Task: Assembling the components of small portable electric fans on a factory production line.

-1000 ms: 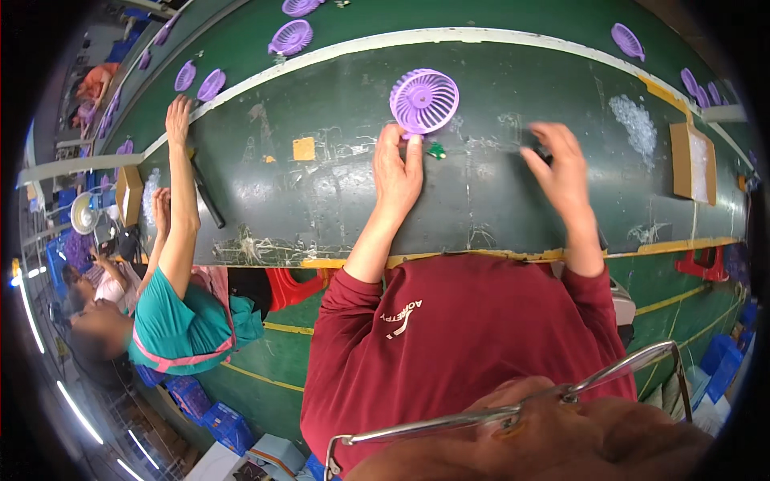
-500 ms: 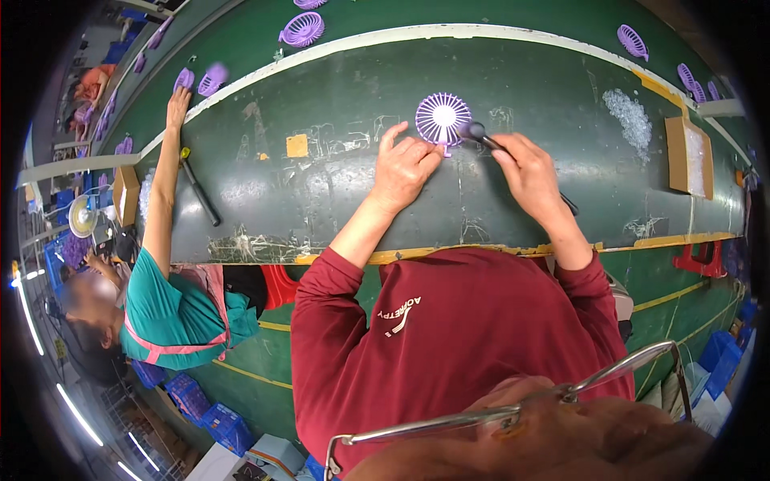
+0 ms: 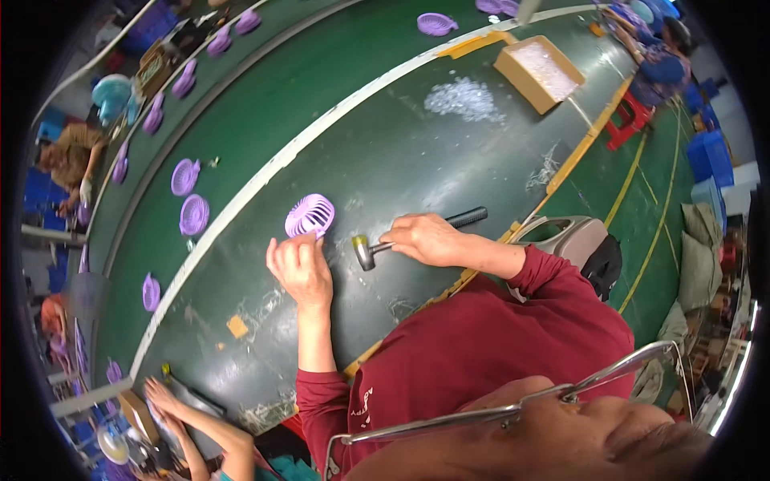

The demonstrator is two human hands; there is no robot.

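Observation:
My left hand [image 3: 301, 268] has its fingers closed on the near edge of a round purple fan grille [image 3: 310, 215]. The grille is tilted up a little over the green worktop [image 3: 377, 172], its slots showing. In my right hand [image 3: 427, 239] is a small mallet [image 3: 365, 252] with a yellow-green face and a dark metal head. I grip it close to the head, and its black ribbed handle sticks out behind my fingers. The mallet head is apart from the grille, to its right and nearer to me.
Beyond a white rail [image 3: 269, 170], a green belt [image 3: 265, 104] carries several purple grilles [image 3: 194, 215]. Small clear pieces [image 3: 464, 100] lie heaped near a cardboard box [image 3: 539, 74]. At lower left are a co-worker's hands [image 3: 164, 398] and another mallet [image 3: 192, 393].
The whole view has swung to the right. The mallet has moved off the grille, and its head now shows sharply. The grille has gone from facing up to tilted in my left hand.

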